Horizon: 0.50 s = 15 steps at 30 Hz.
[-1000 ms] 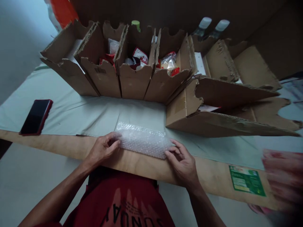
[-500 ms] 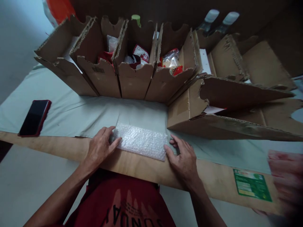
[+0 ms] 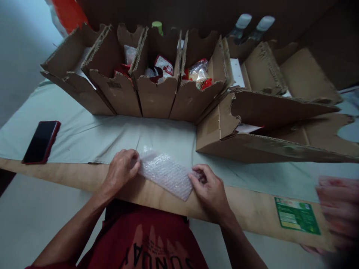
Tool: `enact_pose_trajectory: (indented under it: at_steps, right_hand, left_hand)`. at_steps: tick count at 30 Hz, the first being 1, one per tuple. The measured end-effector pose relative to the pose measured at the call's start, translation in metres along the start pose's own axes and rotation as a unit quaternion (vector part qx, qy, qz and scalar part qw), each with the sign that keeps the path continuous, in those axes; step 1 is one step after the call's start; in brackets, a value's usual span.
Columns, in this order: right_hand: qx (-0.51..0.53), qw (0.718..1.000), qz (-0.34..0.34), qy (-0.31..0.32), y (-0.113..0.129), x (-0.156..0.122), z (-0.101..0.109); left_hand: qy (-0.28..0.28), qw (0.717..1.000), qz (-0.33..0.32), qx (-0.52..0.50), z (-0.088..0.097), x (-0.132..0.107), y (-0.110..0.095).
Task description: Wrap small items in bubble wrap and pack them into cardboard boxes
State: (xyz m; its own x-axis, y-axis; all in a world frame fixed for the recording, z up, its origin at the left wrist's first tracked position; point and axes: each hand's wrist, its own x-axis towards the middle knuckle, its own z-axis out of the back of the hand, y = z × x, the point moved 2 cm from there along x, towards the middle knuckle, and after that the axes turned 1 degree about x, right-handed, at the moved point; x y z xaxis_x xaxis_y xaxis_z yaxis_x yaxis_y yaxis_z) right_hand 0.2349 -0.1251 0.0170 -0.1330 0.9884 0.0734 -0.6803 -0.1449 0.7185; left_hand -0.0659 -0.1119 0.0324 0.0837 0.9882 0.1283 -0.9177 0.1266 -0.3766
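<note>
We see a small sheet of bubble wrap lying at the near edge of the tabletop, partly on the bare wooden strip and partly on the pale green cloth that covers the rest. It sits slanted, with its left end farther from us than its right end, and its surface looks rumpled rather than flat.

The left hand is on the left end of the wrap; its fingers are curled in and closed on that end. The right hand is on the right end, and its fingers are bent over the edge and grip it as well. Both wrists rest near the wooden edge, above a red shirt.

Behind the wrap, well apart from it, stands a row of open cardboard boxes with cut-down fronts; several hold red and clear packets. To the right, a wider cardboard box lies close to the right hand. Two capped bottles show behind the boxes. A dark phone in a red case lies on the cloth far to the left. A green label is stuck on the wooden strip to the right, and beside it we see a blurred pink shape that we cannot identify.
</note>
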Motion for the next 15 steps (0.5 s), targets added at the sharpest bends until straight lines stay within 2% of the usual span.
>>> enact_pose_trajectory:
  at_steps: [4,6,9,12,15]
  right_hand:
    - [0.105,0.992,-0.034,0.068,0.020,-0.032,-0.011]
    - [0.106,0.990,-0.031,0.084,0.026,-0.040,-0.024]
    - [0.072,0.995,-0.019,0.069,0.027,-0.042,-0.041]
    - [0.059,0.996,0.000,0.066,0.026,-0.038,-0.047]
    - [0.068,0.995,0.012,0.076,0.027,-0.035,-0.046]
  left_hand:
    - [-0.041,0.995,-0.091,0.006,0.017,0.043,-0.011]
    - [-0.025,0.991,-0.126,0.030,0.013,0.069,-0.021]
    - [0.009,0.990,-0.128,0.060,-0.008,0.095,-0.030]
    - [-0.012,0.992,-0.124,0.035,-0.024,0.085,-0.025]
    - [-0.044,0.990,-0.132,-0.002,-0.025,0.049,-0.015]
